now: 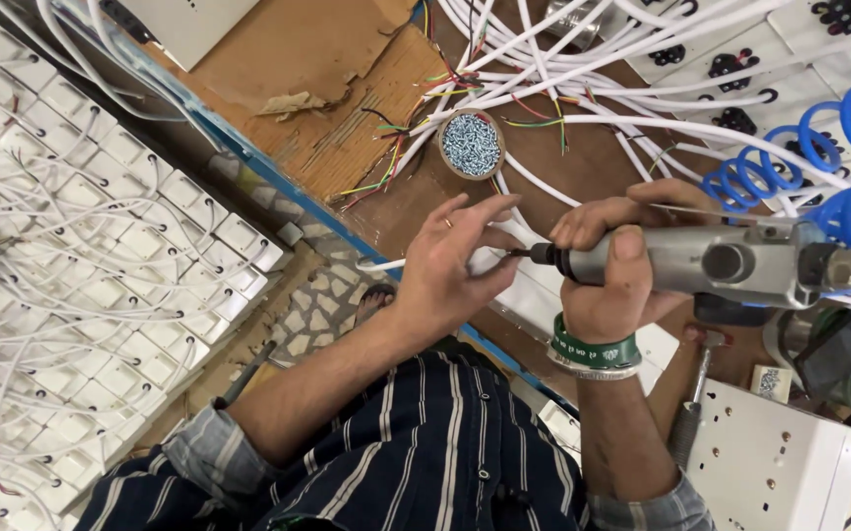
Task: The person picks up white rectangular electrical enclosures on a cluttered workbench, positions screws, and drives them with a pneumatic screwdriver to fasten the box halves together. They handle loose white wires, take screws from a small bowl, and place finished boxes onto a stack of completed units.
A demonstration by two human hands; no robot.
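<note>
My right hand (610,261) grips a grey pneumatic screwdriver (721,264), held level with its bit pointing left. A blue coiled air hose (819,157) runs from its rear. My left hand (450,261) has its fingers spread beside the bit tip, fingertips touching a long white plastic box (534,285) that lies on the brown workbench (327,59). Whether a screw sits on the bit is hidden by the fingers. A small round tub of silver screws (471,145) stands just beyond my left hand.
White cables with coloured wire ends (544,88) fan across the bench. White socket boards (740,69) lie at top right. Another white box with screw holes (775,462) is at bottom right beside a hand screwdriver (689,413). Stacked white boxes with wires (81,285) fill the floor at left.
</note>
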